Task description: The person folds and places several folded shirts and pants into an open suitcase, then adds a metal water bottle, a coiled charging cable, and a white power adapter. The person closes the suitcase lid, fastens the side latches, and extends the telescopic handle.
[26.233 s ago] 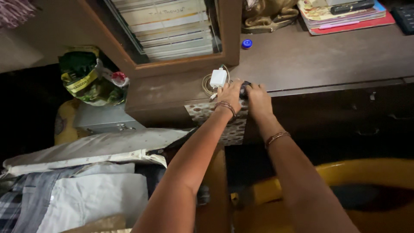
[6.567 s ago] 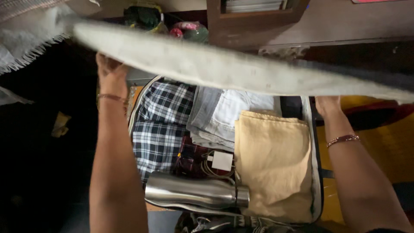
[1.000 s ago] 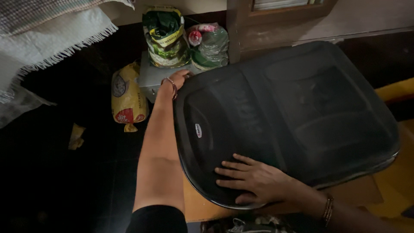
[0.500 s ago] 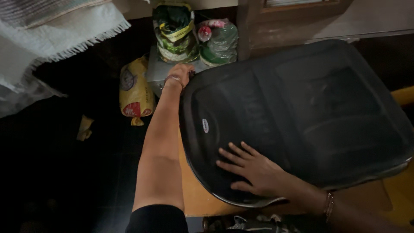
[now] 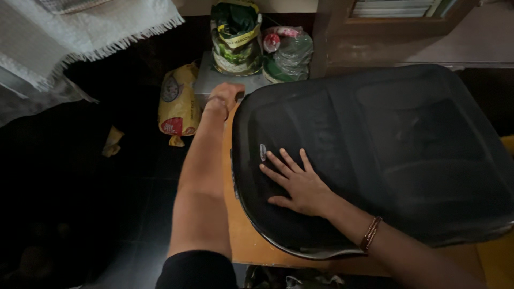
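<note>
Black hard-shell suitcase [image 5: 385,155] lies closed, lid up, on a wooden surface [image 5: 241,235] whose tan edge shows along its near left side. Long axis runs left to right across the view, tilted a little: left rounded end sits nearer the person, right end goes off toward the far right. A small oval badge [image 5: 263,152] sits on the lid near the left end.

Right hand [image 5: 297,182] lies flat on the lid, palm down, fingers spread and pointing toward the far left, just beside the badge. Not clenched, not wrapped round anything, only pressing on the shell. A beaded bracelet [image 5: 370,234] is on that wrist.

Left hand [image 5: 227,96] is stretched out to the far left corner of the suitcase, fingers curled at the rim there. It touches the edge; whether it truly grips the rim or something at it I cannot tell, the fingers are hidden behind the knuckles. A thin bangle sits at that wrist. Dark sleeve at the upper arm.

Beyond the left hand: a grey box [image 5: 214,80] with a green and yellow bag [image 5: 235,37] and a clear bag of green stuff [image 5: 289,51] on it. A yellow packet [image 5: 178,101] leans just left of the box, on the dark floor. White fringed cloth [image 5: 85,32] hangs at top left. Wooden furniture [image 5: 342,32] stands behind the suitcase at top right.
</note>
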